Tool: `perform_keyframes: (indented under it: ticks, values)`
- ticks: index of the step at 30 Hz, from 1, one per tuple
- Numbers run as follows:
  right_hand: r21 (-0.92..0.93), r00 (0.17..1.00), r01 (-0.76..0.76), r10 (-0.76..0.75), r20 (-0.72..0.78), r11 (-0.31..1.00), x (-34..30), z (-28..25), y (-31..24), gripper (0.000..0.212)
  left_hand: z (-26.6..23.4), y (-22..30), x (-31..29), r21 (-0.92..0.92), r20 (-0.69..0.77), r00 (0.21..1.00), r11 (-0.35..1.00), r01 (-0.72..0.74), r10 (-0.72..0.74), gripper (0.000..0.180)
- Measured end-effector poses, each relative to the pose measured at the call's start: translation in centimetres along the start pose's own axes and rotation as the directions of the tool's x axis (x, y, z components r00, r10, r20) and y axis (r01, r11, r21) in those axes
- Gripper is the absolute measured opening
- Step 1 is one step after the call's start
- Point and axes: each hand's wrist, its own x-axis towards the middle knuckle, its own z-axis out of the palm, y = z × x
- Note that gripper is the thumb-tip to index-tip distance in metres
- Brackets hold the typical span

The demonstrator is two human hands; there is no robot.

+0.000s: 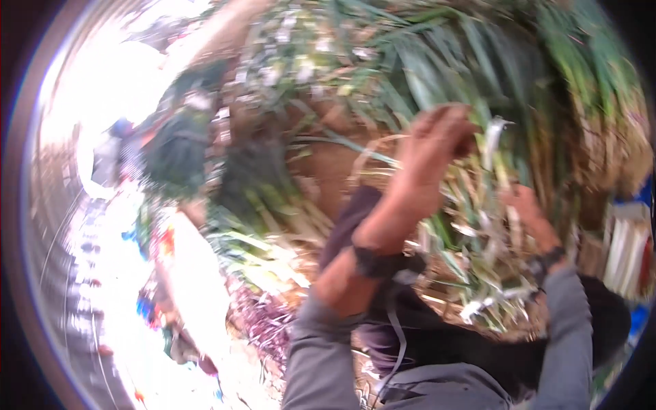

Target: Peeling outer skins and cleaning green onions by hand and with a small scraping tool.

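Note:
Blurred by motion, my left hand is raised over the heap, its fingers stretched out and bent a little to the right; I see nothing held in it. Lower and to the right, my right hand is closed at pale green onion stalks, though its fingertips are partly hidden and smeared. Long, flat-leaved green onions lie beyond both hands, leaves pointing away from me. Pale stalks and peelings are strewn between my forearms, beside my dark-clad legs.
More green onion bundles lie at the far right and to the left. A purplish pile sits left of my left forearm. Pale upright slats stand at the right edge. A white cord hangs by my left sleeve.

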Motion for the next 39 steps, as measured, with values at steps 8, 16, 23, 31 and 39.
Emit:
perform_keyframes:
  ticks: [8,16,23,31,39]
  values:
    - [0.331,0.983,0.139,-0.169,0.065,0.933,-8.3,-1.4,-16.8,0.026,-2.1,-4.5,2.4,0.028,-0.189,0.978,0.996,-0.087,0.09,0.032]
    - [-0.014,0.907,0.413,-0.413,-0.081,0.911,-18.3,1.5,-21.5,0.035,0.0,-5.9,3.8,-0.077,0.033,0.992,0.99,-0.119,0.121,0.031]
    - [-0.59,0.753,0.517,-0.658,-0.033,0.621,-14.4,6.9,-18.1,0.037,-1.2,-2.6,4.2,-0.484,0.07,0.995,0.875,-0.03,0.074,0.041]
    - [-0.123,0.776,0.631,-0.62,0.117,0.766,-9.8,9.3,-15.7,0.041,-2.1,-0.2,2.1,-0.336,-0.077,0.987,0.928,-0.16,0.143,0.074]
    - [0.205,0.861,0.494,-0.508,0.019,0.845,-8.4,9.6,-25.1,0.04,-1.2,0.6,1.4,-0.395,0.074,0.995,0.918,-0.027,0.061,0.072]
